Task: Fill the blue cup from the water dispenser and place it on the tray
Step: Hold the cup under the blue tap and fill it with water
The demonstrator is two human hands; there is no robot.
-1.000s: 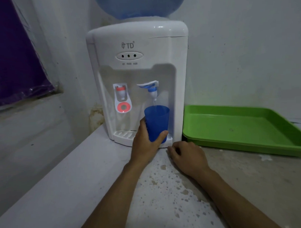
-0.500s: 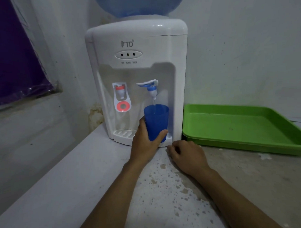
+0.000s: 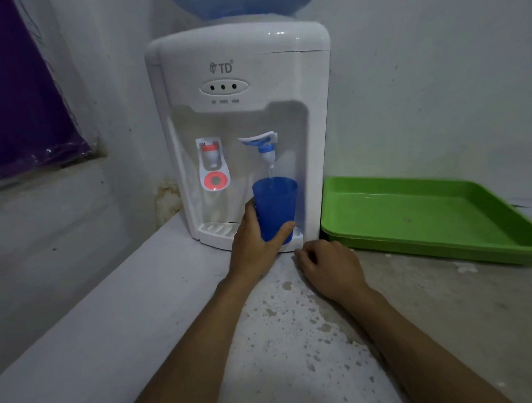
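A blue cup (image 3: 276, 204) stands upright under the blue tap (image 3: 264, 144) of the white water dispenser (image 3: 239, 81), over its drip tray. A thin stream of water falls from the tap into the cup. My left hand (image 3: 254, 247) is wrapped around the lower part of the cup. Just right of the cup, my right hand (image 3: 327, 265) rests on the counter with its fingers curled and nothing in it. The green tray (image 3: 425, 223) lies empty on the counter to the dispenser's right.
A red hot-water tap (image 3: 212, 164) sits left of the blue one. The large blue water bottle (image 3: 239, 3) tops the dispenser. The speckled counter (image 3: 293, 336) drops off at its left edge. A purple sheet (image 3: 23, 98) hangs at the far left.
The hands and the cup have held their places while water keeps running into the cup. Only the camera has shifted slightly.
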